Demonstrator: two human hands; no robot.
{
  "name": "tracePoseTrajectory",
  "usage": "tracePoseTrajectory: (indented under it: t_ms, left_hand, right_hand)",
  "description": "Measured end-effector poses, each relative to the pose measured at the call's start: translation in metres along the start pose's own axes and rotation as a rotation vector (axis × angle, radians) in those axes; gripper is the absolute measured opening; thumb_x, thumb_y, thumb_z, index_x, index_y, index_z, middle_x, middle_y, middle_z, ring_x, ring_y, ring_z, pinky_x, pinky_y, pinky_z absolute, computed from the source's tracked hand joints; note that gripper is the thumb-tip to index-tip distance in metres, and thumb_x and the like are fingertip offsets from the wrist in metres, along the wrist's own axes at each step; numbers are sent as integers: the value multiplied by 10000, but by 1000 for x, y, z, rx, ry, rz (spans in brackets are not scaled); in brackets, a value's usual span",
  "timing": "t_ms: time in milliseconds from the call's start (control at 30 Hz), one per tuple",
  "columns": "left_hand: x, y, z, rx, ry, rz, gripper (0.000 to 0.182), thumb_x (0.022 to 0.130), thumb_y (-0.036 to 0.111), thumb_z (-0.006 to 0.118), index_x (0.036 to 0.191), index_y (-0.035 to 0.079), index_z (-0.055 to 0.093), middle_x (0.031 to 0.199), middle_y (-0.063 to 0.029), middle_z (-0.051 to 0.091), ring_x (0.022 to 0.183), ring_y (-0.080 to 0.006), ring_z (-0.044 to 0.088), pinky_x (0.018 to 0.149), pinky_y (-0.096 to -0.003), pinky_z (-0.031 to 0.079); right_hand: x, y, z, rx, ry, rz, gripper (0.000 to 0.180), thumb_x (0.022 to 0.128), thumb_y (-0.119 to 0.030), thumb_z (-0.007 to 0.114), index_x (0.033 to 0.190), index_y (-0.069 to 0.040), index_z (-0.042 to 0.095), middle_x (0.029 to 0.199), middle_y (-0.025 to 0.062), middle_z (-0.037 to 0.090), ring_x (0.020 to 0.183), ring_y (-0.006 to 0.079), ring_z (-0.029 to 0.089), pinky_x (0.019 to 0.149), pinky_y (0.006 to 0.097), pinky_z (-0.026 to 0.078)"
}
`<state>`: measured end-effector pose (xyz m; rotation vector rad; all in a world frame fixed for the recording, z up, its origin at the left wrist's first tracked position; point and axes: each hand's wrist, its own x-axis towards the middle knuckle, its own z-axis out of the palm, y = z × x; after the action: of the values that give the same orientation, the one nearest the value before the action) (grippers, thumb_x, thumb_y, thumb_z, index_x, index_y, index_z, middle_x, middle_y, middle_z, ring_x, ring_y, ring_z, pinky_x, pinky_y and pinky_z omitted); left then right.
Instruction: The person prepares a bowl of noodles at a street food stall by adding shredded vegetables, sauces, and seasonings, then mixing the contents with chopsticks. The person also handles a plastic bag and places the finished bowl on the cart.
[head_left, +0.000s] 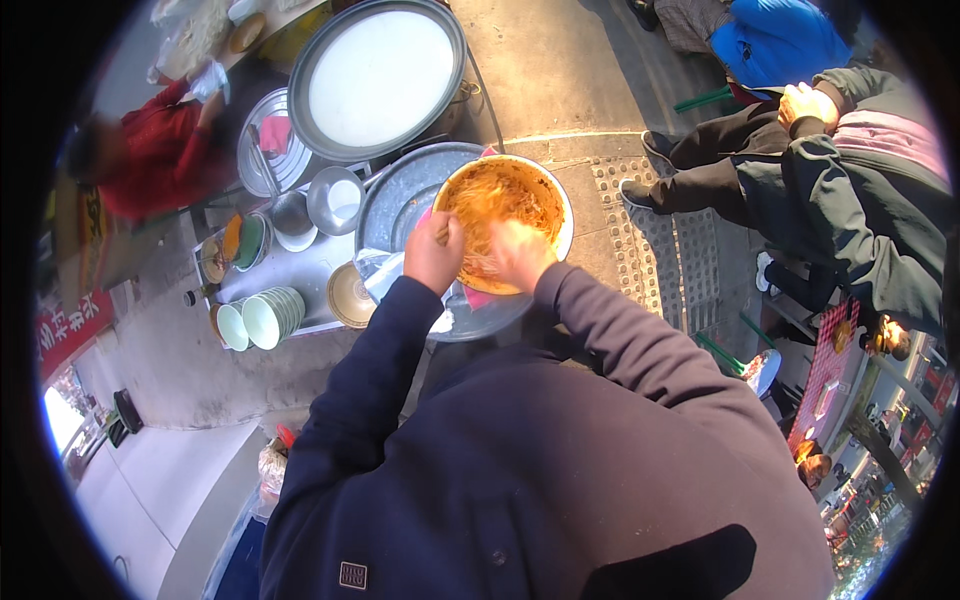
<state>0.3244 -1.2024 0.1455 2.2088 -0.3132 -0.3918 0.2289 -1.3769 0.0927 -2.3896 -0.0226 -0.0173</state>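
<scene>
An enamel basin (566, 206) with a pale rim holds reddish-orange shredded food (495, 199), blurred as if moving. At the basin's near left side, my left hand (435, 253) is closed in a fist around a thin brown stick-like utensil, mostly hidden by the fingers. My right hand (523, 253) reaches over the near rim into the basin. It is blurred, and what its fingers hold cannot be made out. Beneath the basin lies a wide grey metal tray (390, 187), with pink cloth (477, 298) showing at the basin's edge.
Stacked pale green bowls (274, 319), a metal bowl (335, 201) and a brown bowl (351, 296) stand on the left. Beyond is a large round pan (379, 79) with a white surface. A person in red (161, 150) is at left; another person (832, 187) sits at right.
</scene>
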Motion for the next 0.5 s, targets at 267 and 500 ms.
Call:
tracePoseTrajectory:
  t_ms: [267, 500]
  left_hand:
    - [-7, 0, -3, 69, -47, -6, 139, 969, 107, 608, 956, 2, 698, 849, -242, 705, 797, -419, 699, 695, -449, 554]
    - [-26, 6, -13, 29, -109, -5, 151, 968, 144, 624, 954, 6, 683, 857, -258, 692, 812, -435, 690, 705, -461, 554]
  right_hand:
    - [-2, 21, -4, -170, -33, -44, 227, 921, -131, 605, 1105, 0, 628, 884, 180, 651, 831, 336, 675, 773, 423, 569]
    - [-36, 49, -44, -46, -4, -144, 281, 978, -78, 571, 1220, 39, 654, 990, 221, 714, 904, 380, 705, 821, 432, 596]
